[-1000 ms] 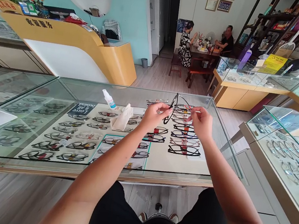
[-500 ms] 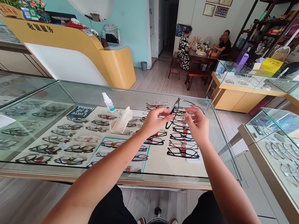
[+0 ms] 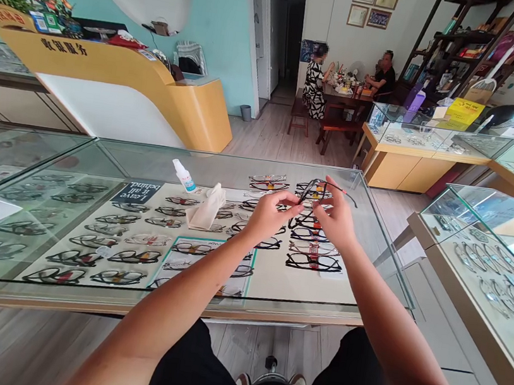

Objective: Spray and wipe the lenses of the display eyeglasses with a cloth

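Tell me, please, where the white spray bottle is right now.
The white spray bottle sits left of centre in the head view, on the glass counter, just beyond and left of the crumpled pale cloth.

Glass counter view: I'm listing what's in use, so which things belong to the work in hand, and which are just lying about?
In hand:
- dark-framed glasses, held by left hand, right hand at them
- possibly spray bottle and white cloth, untouched

Apparently lying about:
- rows of glasses
- grey bin
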Tool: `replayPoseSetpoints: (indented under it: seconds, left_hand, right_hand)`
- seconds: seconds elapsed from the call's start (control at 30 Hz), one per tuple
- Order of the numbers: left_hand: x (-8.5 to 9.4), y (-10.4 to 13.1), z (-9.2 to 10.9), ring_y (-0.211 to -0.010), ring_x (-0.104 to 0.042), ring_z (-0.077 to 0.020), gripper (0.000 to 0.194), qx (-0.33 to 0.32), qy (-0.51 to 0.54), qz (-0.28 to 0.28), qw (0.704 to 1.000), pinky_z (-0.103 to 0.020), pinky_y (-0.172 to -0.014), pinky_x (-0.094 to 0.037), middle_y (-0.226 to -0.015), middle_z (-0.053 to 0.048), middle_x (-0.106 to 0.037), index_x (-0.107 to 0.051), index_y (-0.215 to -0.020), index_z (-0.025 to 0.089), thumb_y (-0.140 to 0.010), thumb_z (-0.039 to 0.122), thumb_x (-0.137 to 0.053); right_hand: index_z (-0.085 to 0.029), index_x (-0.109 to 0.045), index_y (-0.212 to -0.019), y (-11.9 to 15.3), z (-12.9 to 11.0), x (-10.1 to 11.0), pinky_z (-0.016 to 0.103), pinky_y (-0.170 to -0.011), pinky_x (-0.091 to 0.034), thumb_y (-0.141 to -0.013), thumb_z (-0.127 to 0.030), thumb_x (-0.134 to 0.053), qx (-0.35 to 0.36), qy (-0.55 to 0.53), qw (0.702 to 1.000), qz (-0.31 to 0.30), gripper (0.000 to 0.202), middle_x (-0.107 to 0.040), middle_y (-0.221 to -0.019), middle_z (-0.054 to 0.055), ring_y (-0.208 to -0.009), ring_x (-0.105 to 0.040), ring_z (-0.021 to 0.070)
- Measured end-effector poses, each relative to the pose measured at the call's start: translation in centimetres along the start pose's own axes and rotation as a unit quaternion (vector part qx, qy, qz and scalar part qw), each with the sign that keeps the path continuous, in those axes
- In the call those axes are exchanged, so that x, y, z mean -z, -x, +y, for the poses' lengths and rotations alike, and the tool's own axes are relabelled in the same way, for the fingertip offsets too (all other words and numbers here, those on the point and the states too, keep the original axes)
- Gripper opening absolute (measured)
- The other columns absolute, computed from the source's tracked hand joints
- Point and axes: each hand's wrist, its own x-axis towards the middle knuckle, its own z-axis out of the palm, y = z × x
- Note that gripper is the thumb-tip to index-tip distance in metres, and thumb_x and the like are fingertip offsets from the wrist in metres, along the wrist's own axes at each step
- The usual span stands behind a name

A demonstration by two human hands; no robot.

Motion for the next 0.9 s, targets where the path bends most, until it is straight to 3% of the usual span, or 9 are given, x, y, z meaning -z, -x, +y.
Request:
replayPoseSetpoints:
  seconds: [0.2,0.33,0.43,0.6,0.8,0.9]
  left_hand:
    - [0.4,-0.3,0.1,-0.098,-0.079,-0.0262,0.048,0.001,0.009,0.011,1.000,-0.041,-0.096,-0.061,-0.099,-0.007,-0.085,-0.081,-0.094,0.022,-0.080,0.065,-0.096]
    - [1.3,-0.9,0.0,-0.091,-0.077,-0.0233,0.061,0.038,0.059,0.055,0.996,-0.037,-0.082,-0.064,-0.100,-0.008,-0.083,-0.078,-0.095,0.021,-0.074,0.075,-0.096]
    - [2.1,-1.4,0.0,-0.096,-0.078,-0.0239,0.068,0.055,0.092,0.105,0.989,-0.034,-0.078,-0.065,-0.103,-0.009,-0.083,-0.076,-0.097,0.021,-0.069,0.079,-0.097]
    - [3.1,-2.1,0.2,-0.110,-0.078,-0.0259,0.069,0.047,0.127,0.166,0.977,-0.037,-0.086,-0.068,-0.106,-0.010,-0.082,-0.072,-0.096,0.021,-0.068,0.078,-0.099]
    - [3.4,-2.2,0.0,-0.109,-0.079,-0.0257,0.067,0.050,0.125,0.165,0.977,-0.036,-0.084,-0.068,-0.106,-0.009,-0.082,-0.071,-0.097,0.021,-0.069,0.076,-0.099]
    - [3.3,-2.1,-0.2,-0.098,-0.077,-0.0236,0.066,0.062,0.096,0.119,0.986,-0.034,-0.080,-0.065,-0.101,-0.009,-0.082,-0.074,-0.096,0.021,-0.069,0.076,-0.099]
  right_hand:
    - [-0.025,-0.056,-0.162,-0.3,0.8,0.2,0.045,-0.083,-0.070,-0.090,-0.023,-0.059,0.023,0.019,0.999,-0.027,0.072,-0.052,-0.178,0.018,-0.125,-0.077,0.0330]
    - [-0.025,-0.072,-0.144,-0.5,1.3,0.3,0.057,-0.102,-0.067,-0.094,-0.030,-0.065,0.027,0.040,0.999,-0.009,0.051,-0.054,-0.177,0.017,-0.141,-0.069,0.0382]
    - [-0.027,-0.079,-0.129,-0.7,1.5,0.5,0.066,-0.122,-0.054,-0.097,-0.036,-0.068,0.041,0.071,0.997,-0.001,0.035,-0.065,-0.167,0.015,-0.151,-0.061,0.0404]
    - [-0.026,-0.084,-0.115,-0.8,1.3,0.7,0.064,-0.125,-0.050,-0.101,-0.042,-0.068,0.050,0.101,0.993,-0.033,0.027,-0.082,-0.142,0.013,-0.142,-0.067,0.0386]
    - [-0.029,-0.087,-0.106,-0.7,1.8,0.4,0.067,-0.122,-0.050,-0.103,-0.046,-0.068,0.037,0.123,0.991,-0.039,0.026,-0.084,-0.139,0.011,-0.140,-0.067,0.0408]
    - [-0.028,-0.086,-0.121,-0.4,1.8,0.3,0.072,-0.129,-0.043,-0.102,-0.050,-0.070,0.058,0.159,0.986,-0.008,0.034,-0.078,-0.151,0.013,-0.152,-0.058,0.0448]
